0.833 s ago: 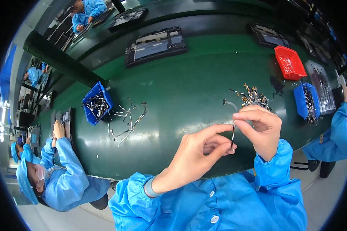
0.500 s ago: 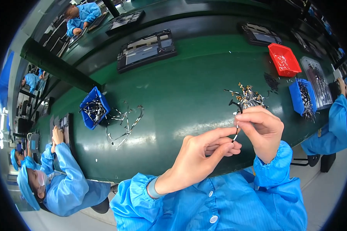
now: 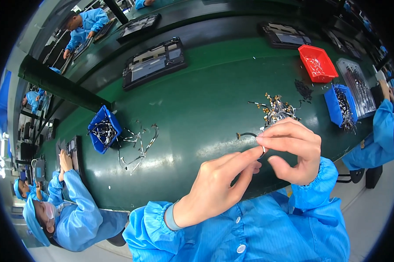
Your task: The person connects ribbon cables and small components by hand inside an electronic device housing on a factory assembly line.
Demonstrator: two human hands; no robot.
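A thin black cable [image 3: 248,134] with white bands and a small brownish connector at its end stretches out to the left from my fingertips. My left hand [image 3: 225,182] is closed on its lower part, the cable passing over the index fingertip and out of sight among the fingers. My right hand [image 3: 295,146] grips the cable from above with its fingertips; its thumb stands apart, and the exact grip is partly hidden. Just beyond my right hand lies a heap of similar cables [image 3: 276,108] with gold-coloured connectors.
Several loose cables [image 3: 142,146] lie left of centre beside a blue bin [image 3: 114,126] of cables. To the right stand a red bin [image 3: 319,78], another blue bin [image 3: 333,107] and a clear tray [image 3: 361,83]. A dark flat device [image 3: 153,65] lies at the back. Co-workers sit at both sides.
The cable's connector end has swung from pointing up to pointing left. My right thumb has moved off the cable, away from the fingers. Both hands have shifted slightly left in view.
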